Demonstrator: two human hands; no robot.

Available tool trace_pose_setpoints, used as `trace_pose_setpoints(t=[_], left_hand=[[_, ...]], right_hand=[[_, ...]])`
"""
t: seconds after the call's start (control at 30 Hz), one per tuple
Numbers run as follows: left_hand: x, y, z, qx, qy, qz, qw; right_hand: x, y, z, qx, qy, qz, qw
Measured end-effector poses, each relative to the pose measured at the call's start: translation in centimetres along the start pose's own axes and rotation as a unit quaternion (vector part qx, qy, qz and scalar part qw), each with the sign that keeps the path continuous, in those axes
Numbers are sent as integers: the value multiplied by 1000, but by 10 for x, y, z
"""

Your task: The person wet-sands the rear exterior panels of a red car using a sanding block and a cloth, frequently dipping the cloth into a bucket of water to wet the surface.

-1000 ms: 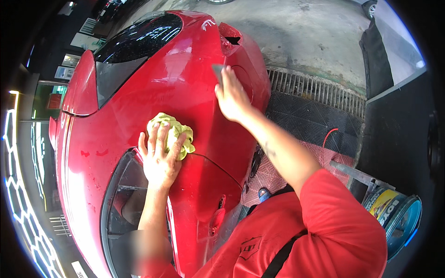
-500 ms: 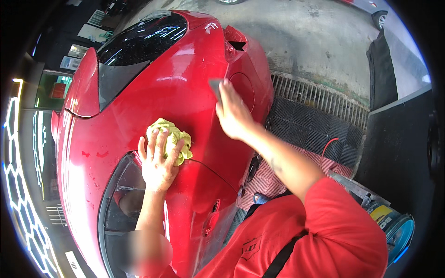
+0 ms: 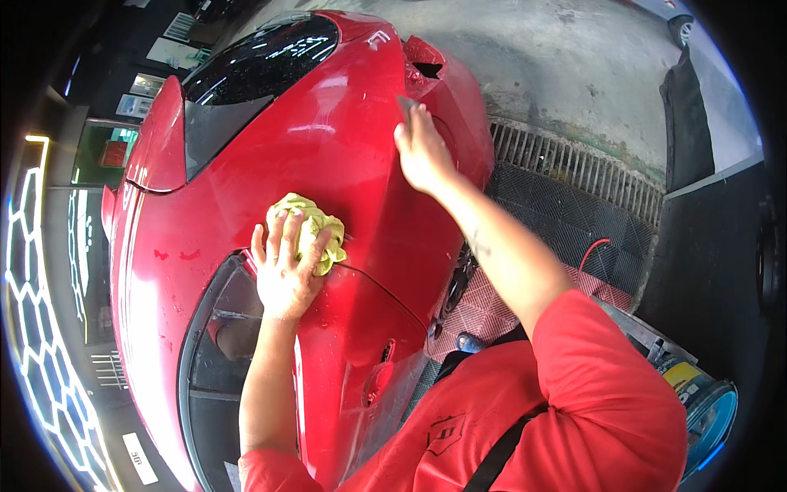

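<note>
My left hand [image 3: 287,258] rests on a crumpled yellow-green cloth [image 3: 328,238], its fingers curled over it. The cloth is pressed to the red car body [image 3: 344,180] just behind the side window. Further up the rear panel, my right hand [image 3: 426,152] grips a small dark flat tool [image 3: 406,106], like a squeegee. Its tip is close to the body crease below the open taillight recess [image 3: 425,70]; whether its edge touches the paint is hard to tell. Loose clear film [image 3: 385,418] hangs along the car's lower side, below the door handle recess [image 3: 379,381].
A blue bucket [image 3: 711,414] stands at the lower right beside a dark panel [image 3: 713,246]. A red hose [image 3: 592,252] curves over the floor tiles, and a drain grate [image 3: 574,164] crosses the floor. Bright hexagonal lights [image 3: 49,328] line the left.
My right hand has moved with the dark tool up and away along the rear panel, toward the taillight recess. My left hand stays on the cloth. The view has shifted slightly.
</note>
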State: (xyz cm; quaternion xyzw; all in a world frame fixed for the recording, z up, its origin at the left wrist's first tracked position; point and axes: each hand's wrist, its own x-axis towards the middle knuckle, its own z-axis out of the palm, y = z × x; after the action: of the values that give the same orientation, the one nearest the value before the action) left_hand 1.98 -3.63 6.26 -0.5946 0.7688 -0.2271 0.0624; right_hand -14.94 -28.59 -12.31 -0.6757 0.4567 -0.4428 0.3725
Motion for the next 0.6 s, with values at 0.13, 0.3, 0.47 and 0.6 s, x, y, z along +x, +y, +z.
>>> trace_pose_setpoints(t=[0.13,0.3,0.47,0.6], left_hand=[[-7,-4,3,10,-5,-16,1000],[0,-1,4,14,-3,-4,1000],[-8,-1,6,17,-11,-15,1000],[2,0,0,19,2,0,1000]], right_hand=[[19,24,-43,140,18,-12,990],[-44,39,-4,128,1,13,992],[-123,-18,14,34,-95,-3,995],[-37,9,-1,2,-25,52,998]])
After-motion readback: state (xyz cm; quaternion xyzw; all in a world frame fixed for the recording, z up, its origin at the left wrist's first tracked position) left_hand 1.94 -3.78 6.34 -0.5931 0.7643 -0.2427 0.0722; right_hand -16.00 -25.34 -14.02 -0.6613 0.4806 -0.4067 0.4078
